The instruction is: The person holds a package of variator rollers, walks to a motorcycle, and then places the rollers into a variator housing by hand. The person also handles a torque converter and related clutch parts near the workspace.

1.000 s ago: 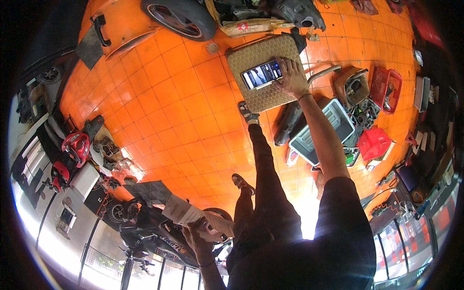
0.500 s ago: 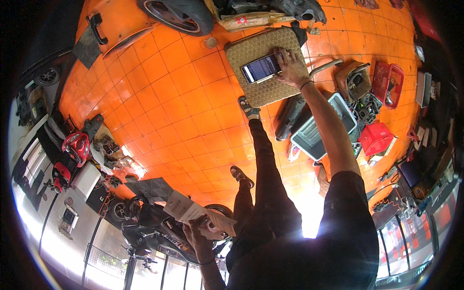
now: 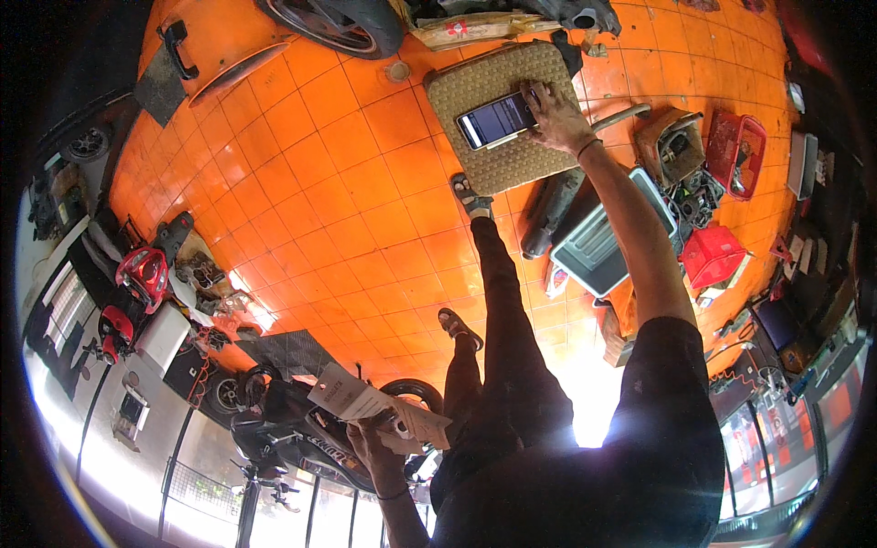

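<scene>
A smartphone (image 3: 493, 123) with a lit screen lies on a woven tan stool top (image 3: 457, 169). My right hand (image 3: 559, 119) reaches out over the stool, its bent fingers and thumb closed around the phone's right end. Low at the left, my left hand (image 3: 376, 446) grips an opened piece of printed cardboard packaging (image 3: 352, 397). Its fingers are partly hidden by the card. Something small and dark shows at the middle of the packaging, too unclear to name.
A black motorcycle (image 3: 301, 434) stands behind my left hand. Right of the stool are a grey tub (image 3: 594, 260), a dark exhaust pipe (image 3: 551, 215), a red basket (image 3: 735, 155) and a red box (image 3: 711, 256). A motorcycle wheel (image 3: 343, 27) lies beyond the stool.
The view has shifted slightly. The fingers of my right hand have moved a little at the phone's end, while the phone keeps its place on the stool. My left hand still holds the packaging.
</scene>
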Motion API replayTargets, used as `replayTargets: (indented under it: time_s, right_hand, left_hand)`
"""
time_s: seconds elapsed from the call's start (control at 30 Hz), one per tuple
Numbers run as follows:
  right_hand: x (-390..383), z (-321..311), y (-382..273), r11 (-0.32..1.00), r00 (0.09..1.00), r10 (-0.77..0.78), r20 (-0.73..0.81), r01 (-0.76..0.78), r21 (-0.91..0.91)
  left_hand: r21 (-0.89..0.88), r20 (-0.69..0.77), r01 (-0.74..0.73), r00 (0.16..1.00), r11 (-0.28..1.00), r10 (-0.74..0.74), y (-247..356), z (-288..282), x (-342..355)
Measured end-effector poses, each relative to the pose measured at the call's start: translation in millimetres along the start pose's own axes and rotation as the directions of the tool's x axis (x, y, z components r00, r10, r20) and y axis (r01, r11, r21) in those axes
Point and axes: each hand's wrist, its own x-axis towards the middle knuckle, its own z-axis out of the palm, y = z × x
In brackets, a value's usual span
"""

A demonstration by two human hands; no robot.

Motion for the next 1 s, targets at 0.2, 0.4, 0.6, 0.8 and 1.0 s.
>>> replayTargets:
  time_s: [0.2, 0.4, 0.6, 0.8, 1.0]
  right_hand:
    - [1.0, -9.4, -1.2, 0.997, 1.000, -0.004, -0.026, 0.006, 0.076]
    - [0.7, -6.9, 0.8, 1.000, 1.000, 0.007, 0.021, -0.008, 0.007]
    - [0.8, -12.9, -8.4, 0.998, 0.994, 0.052, 0.098, -0.049, -0.034]
    - [1.0, -23.8, -7.9, 0.998, 0.987, 0.059, 0.151, -0.057, -0.017]
    - [0.0, -11.7, -0.7, 0.992, 0.992, 0.074, 0.105, -0.084, 0.095]
  left_hand:
    - [0.021, -0.050, 0.009, 0.999, 1.000, -0.008, 3.0, 6.5, -4.4]
    - [0.082, -0.076, 0.044, 0.996, 0.996, -0.038, -14.7, -12.8, 4.4]
    - [0.302, 0.049, -0.165, 0.986, 0.939, 0.157, -35.0, -34.2, 11.4]
    - [0.108, -0.037, 0.032, 0.999, 0.994, -0.028, -8.7, -10.7, 5.1]
    - [0.036, 0.048, 0.041, 0.998, 0.999, -0.043, -33.4, -39.1, 19.5]
